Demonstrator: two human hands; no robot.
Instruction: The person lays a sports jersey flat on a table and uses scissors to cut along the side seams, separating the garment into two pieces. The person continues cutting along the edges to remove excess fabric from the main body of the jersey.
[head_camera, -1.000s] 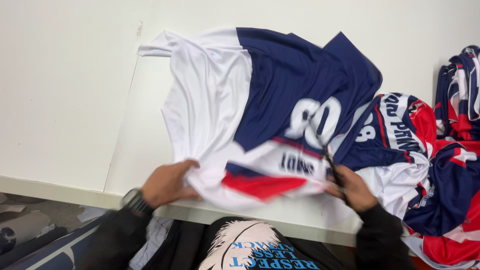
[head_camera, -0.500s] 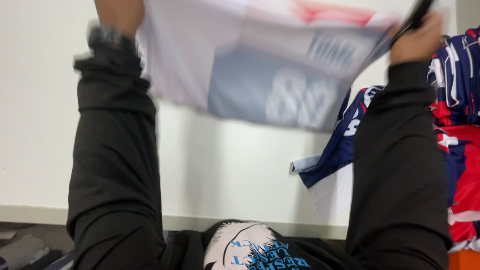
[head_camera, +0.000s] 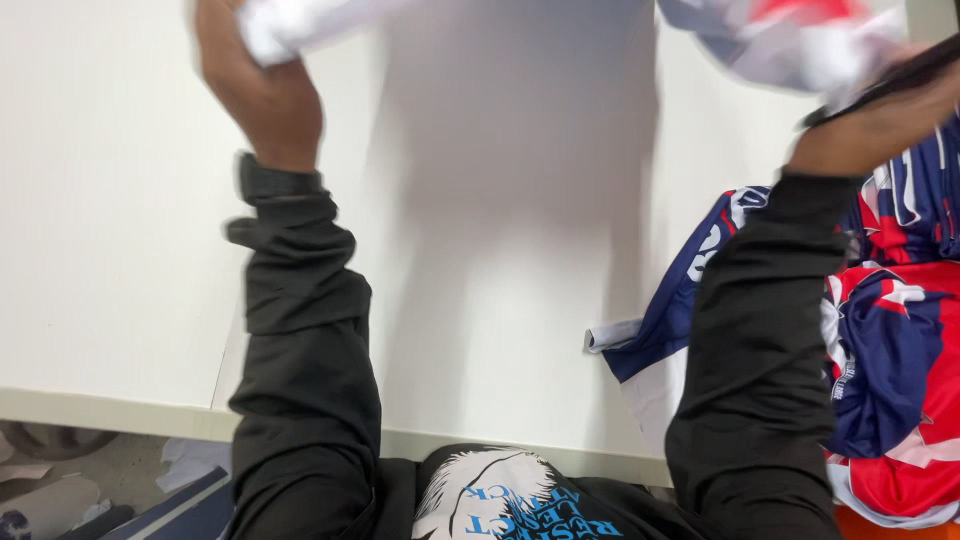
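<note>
Both of my arms, in black sleeves, are raised high over the white table (head_camera: 500, 300). My left hand (head_camera: 262, 85) grips one white edge of a white, navy and red sports jersey (head_camera: 790, 35) at the top of the view. My right hand (head_camera: 880, 115) grips the jersey's other side, and a thin dark object lies along its fingers. The jersey is lifted off the table, blurred, and mostly cut off by the top edge. It casts a grey shadow on the table between my arms.
A pile of red, white and navy jerseys (head_camera: 890, 340) lies on the table's right side, partly behind my right sleeve. The table's front edge (head_camera: 110, 412) runs along the bottom. Below it, on the floor at lower left, sit dark items and scraps.
The jersey lay spread on the table with my hands at its near hem. I have since lifted it up and away, out past the top of the view.
</note>
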